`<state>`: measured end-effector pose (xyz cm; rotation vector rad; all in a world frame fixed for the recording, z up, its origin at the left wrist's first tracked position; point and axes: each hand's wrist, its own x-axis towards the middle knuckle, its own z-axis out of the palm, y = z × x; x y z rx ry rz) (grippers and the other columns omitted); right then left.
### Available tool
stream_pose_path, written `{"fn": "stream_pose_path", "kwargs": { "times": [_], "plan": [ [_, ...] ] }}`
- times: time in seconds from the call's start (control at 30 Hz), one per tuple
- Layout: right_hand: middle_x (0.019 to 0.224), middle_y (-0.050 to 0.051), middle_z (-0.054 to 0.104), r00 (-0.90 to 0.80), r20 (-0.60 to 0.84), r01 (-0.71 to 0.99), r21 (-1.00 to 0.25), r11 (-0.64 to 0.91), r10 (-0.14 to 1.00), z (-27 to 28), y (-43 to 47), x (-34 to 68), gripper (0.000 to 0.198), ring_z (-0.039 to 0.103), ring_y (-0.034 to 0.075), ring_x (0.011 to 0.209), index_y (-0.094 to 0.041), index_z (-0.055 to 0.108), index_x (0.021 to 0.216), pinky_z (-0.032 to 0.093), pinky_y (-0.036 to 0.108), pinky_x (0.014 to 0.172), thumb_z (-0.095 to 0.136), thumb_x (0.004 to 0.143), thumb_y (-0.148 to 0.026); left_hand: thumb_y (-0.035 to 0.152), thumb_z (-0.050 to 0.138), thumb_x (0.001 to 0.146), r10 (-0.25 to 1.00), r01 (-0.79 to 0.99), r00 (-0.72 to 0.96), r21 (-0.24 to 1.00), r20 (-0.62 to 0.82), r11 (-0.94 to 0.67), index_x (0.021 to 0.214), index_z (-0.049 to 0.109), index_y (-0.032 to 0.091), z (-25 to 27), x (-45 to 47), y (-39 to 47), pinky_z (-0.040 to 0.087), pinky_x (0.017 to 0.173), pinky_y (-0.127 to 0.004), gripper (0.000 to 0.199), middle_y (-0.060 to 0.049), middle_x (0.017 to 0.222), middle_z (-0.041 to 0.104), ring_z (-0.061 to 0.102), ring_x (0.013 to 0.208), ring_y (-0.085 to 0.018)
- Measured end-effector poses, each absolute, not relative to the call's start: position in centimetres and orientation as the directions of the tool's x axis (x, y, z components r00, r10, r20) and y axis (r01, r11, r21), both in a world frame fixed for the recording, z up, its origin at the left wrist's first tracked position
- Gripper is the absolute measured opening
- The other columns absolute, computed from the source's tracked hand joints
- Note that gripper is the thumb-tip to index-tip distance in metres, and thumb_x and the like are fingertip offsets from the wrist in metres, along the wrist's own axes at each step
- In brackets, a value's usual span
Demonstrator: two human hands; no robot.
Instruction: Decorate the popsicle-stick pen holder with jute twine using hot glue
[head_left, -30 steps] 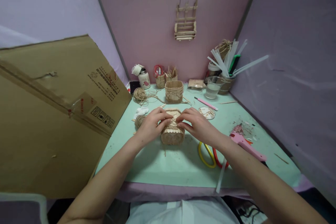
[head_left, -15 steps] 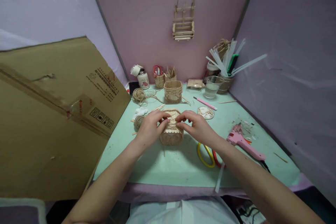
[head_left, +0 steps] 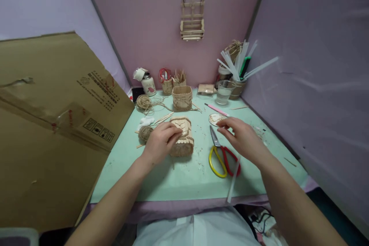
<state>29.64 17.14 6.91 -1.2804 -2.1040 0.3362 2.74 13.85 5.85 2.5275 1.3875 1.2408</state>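
The left hand (head_left: 160,142) has fingers curled, the right hand (head_left: 245,138) thumb and fingers parted.

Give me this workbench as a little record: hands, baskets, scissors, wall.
Left hand: fingers at the nearer basket
Right hand: apart from that basket, close to the round dish
Farther basket: upright, behind the nearer one
Scissors: on the table, one yellow handle, one red
Wall: slatted wooden piece hanging

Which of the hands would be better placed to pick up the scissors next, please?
Probably the right hand: it hovers beside the scissors, while the left hand is at the nearer wooden container.
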Motion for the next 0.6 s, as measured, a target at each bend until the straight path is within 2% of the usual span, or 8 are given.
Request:
{"fn": "stream_pose_path", "kwargs": {
  "times": [0.13, 0.23, 0.3, 0.4, 0.53, 0.6],
  "plan": [
    [0.091, 0.012, 0.07, -0.225, 0.295, 0.9, -0.303, 0.314, 0.929, 4.0, 16.0, 35.2, 0.024, 0.063, 0.028, 0.087, -0.017, 0.066, 0.094, 0.046, 0.039, 0.076, 0.048, 0.09, -0.031, 0.023, 0.058, 0.091, 0.728, 0.709, 0.278, 0.378, 0.626, -0.595, 0.092, 0.071, 0.018, 5.7, 2.6, 13.7, 0.05, 0.076, -0.029, 0.013, -0.006, 0.089, 0.068, 0.062, 0.084, -0.016],
    [0.096, 0.018, 0.07, -0.177, 0.238, 0.971, -0.119, 0.21, 0.955, 1.1, 15.5, 39.2, 0.029, 0.063, 0.034, 0.091, -0.013, 0.067, 0.099, 0.045, 0.043, 0.081, 0.052, 0.087, -0.034, 0.023, 0.057, 0.091, 0.75, 0.709, 0.267, 0.404, 0.605, -0.578, 0.092, 0.071, 0.018, 5.7, 2.6, 13.6, 0.05, 0.076, -0.029, 0.014, -0.006, 0.09, 0.068, 0.063, 0.085, -0.016],
    [0.096, 0.02, 0.07, -0.137, 0.191, 0.986, -0.063, 0.151, 0.972, -0.7, 15.6, 41.1, 0.033, 0.064, 0.036, 0.092, -0.011, 0.067, 0.097, 0.045, 0.045, 0.082, 0.056, 0.084, -0.039, 0.024, 0.057, 0.092, 0.764, 0.709, 0.258, 0.422, 0.591, -0.565, 0.091, 0.07, 0.018, 5.8, 2.6, 13.4, 0.05, 0.075, -0.029, 0.015, -0.007, 0.09, 0.068, 0.063, 0.085, -0.016],
    [0.095, 0.017, 0.07, -0.165, 0.109, 0.971, -0.154, 0.18, 0.98, -2.7, 16.2, 42.4, 0.03, 0.065, 0.033, 0.09, -0.014, 0.067, 0.096, 0.047, 0.041, 0.08, 0.057, 0.081, -0.039, 0.023, 0.055, 0.092, 0.77, 0.71, 0.244, 0.432, 0.59, -0.556, 0.091, 0.07, 0.018, 5.7, 2.8, 13.1, 0.049, 0.075, -0.029, 0.015, -0.007, 0.09, 0.068, 0.062, 0.086, -0.017],
    [0.089, 0.016, 0.066, -0.122, 0.174, 0.954, -0.25, 0.163, 0.977, -3.3, 16.4, 42.0, 0.034, 0.063, 0.032, 0.087, -0.016, 0.066, 0.091, 0.047, 0.043, 0.082, 0.055, 0.078, -0.046, 0.022, 0.056, 0.092, 0.763, 0.715, 0.235, 0.425, 0.602, -0.555, 0.09, 0.069, 0.017, 5.5, 2.9, 12.9, 0.049, 0.077, -0.029, 0.015, -0.006, 0.089, 0.068, 0.062, 0.086, -0.016],
    [0.089, 0.015, 0.066, -0.074, 0.185, 0.924, -0.357, 0.137, 0.98, -2.6, 16.2, 41.5, 0.038, 0.063, 0.031, 0.085, -0.016, 0.065, 0.088, 0.048, 0.043, 0.08, 0.053, 0.078, -0.051, 0.022, 0.056, 0.092, 0.758, 0.721, 0.235, 0.414, 0.608, -0.556, 0.091, 0.069, 0.017, 5.4, 2.9, 12.8, 0.049, 0.078, -0.03, 0.014, -0.006, 0.089, 0.067, 0.061, 0.086, -0.017]
  ]
}}
